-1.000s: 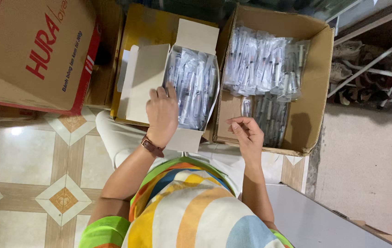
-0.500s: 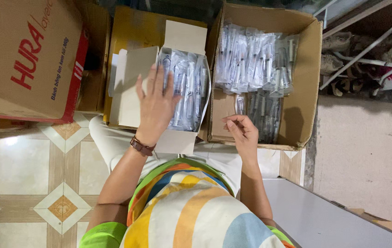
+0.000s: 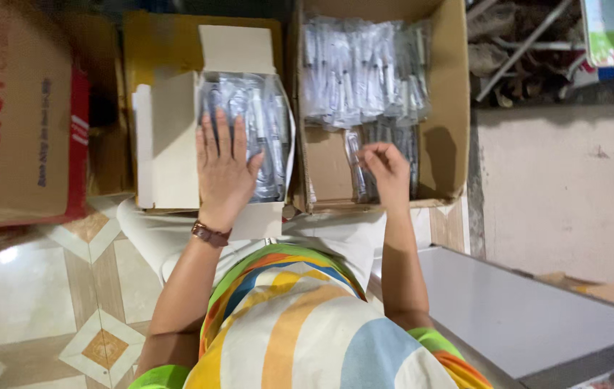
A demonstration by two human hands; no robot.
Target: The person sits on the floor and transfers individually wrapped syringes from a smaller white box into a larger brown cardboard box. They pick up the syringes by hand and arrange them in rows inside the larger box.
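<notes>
Large brown cardboard carton with red print (image 3: 11, 122), far left, on the tiled floor. Small white cardboard box (image 3: 170, 144), lid open, filled with clear plastic-wrapped syringes (image 3: 267, 137); left hand (image 3: 224, 169) flat on them, grip released. Open brown cardboard box (image 3: 447, 108) of loose wrapped syringe packets (image 3: 361, 72); right hand (image 3: 386, 169) reaching among them, fingertips on one packet, grasp unclear.

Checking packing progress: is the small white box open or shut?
Open: the small white box has flaps spread, wrapped syringes showing under the left hand.

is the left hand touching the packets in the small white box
Touching. The head view shows the left hand lying flat, fingers spread, on the clear wrapped packets in the small white box.
</notes>
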